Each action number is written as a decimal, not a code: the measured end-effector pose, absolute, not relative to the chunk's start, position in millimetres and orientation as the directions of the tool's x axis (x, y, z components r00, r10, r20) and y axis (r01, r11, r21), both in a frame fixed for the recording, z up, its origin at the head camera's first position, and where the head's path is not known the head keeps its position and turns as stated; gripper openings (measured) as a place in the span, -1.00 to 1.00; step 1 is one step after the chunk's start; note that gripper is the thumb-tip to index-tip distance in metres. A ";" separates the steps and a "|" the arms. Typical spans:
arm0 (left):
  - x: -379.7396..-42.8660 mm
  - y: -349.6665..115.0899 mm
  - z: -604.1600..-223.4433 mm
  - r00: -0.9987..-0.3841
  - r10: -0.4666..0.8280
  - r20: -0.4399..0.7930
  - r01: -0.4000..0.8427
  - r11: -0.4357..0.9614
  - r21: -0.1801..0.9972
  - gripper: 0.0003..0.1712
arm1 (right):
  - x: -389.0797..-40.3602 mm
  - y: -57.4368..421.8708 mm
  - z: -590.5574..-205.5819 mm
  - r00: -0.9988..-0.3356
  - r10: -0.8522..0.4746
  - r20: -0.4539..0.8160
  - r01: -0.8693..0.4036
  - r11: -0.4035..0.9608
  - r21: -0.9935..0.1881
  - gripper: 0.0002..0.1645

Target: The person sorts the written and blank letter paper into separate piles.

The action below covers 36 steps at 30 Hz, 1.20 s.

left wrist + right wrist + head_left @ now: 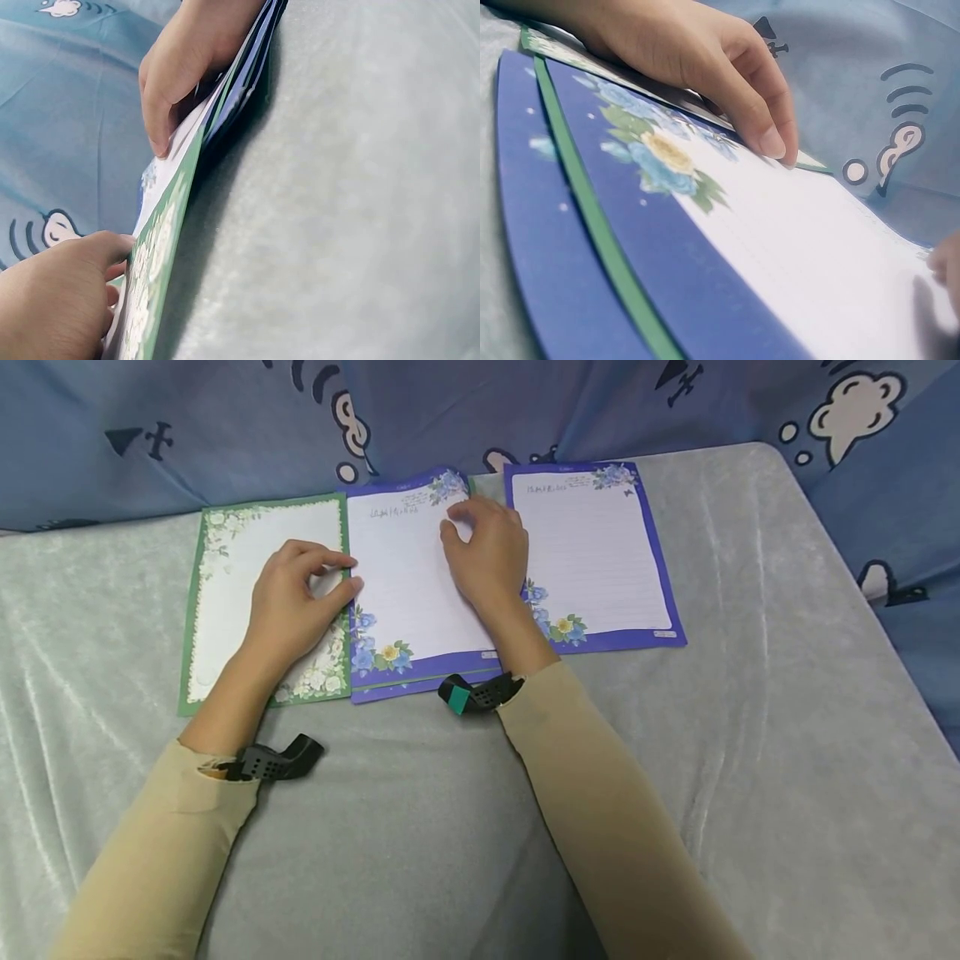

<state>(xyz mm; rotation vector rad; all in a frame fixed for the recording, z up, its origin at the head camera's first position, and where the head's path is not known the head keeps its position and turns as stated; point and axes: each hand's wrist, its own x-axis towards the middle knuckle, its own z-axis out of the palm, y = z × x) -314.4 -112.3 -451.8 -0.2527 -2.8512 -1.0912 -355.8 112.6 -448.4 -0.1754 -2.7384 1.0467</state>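
Three lots of floral-bordered writing paper lie side by side. The left hand (292, 597) lies over the green-bordered sheet (258, 568), its thumb and index fingertips touching the left edge of the middle purple-bordered sheet (408, 585). Below that top sheet, a green edge and another purple-bordered sheet (525, 172) show, slightly offset. The right hand (487, 547) rests at the upper right of the middle sheet, thumb and index fingertips on its white face; its other fingers are partly hidden. A second purple-bordered sheet (592, 552) lies just right of this hand.
Grey velvety cloth (397, 827) covers the table. A blue patterned curtain (465, 410) hangs along the back edge, close behind the papers. Black bands (277, 760) sit on both wrists, beside beige sleeves (600, 793).
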 end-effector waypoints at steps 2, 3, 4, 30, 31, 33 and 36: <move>-314.4 -112.0 -452.4 -0.984 0.126 0.130 0.180 0.733 0.656 -0.65 | -355.6 113.1 -449.0 -0.972 0.182 0.151 0.035 0.742 -0.669 -0.66; -314.4 -111.8 -452.6 -0.984 0.125 0.128 0.179 0.733 0.656 -0.65 | -355.5 113.3 -449.4 -0.971 0.182 0.152 0.034 0.742 -0.669 -0.66; -314.3 -111.7 -452.8 -0.984 0.125 0.126 0.178 0.734 0.656 -0.65 | -355.5 113.5 -449.7 -0.971 0.181 0.154 0.033 0.743 -0.669 -0.66; -314.1 -112.9 -452.3 -0.985 0.126 0.120 0.174 0.738 0.652 -0.64 | -356.7 111.0 -450.9 -0.974 0.185 0.130 0.054 0.750 -0.659 -0.65; -314.6 -112.9 -452.1 -0.985 0.126 0.121 0.174 0.739 0.651 -0.64 | -356.8 110.9 -450.3 -0.974 0.185 0.128 0.056 0.750 -0.659 -0.65; -315.3 -113.1 -451.4 -0.985 0.126 0.120 0.174 0.740 0.649 -0.63 | -357.3 111.0 -449.3 -0.975 0.184 0.126 0.056 0.750 -0.659 -0.65; -316.8 -113.1 -450.4 -0.984 0.128 0.122 0.177 0.744 0.645 -0.63 | -358.3 111.2 -448.0 -0.975 0.184 0.123 0.059 0.751 -0.658 -0.65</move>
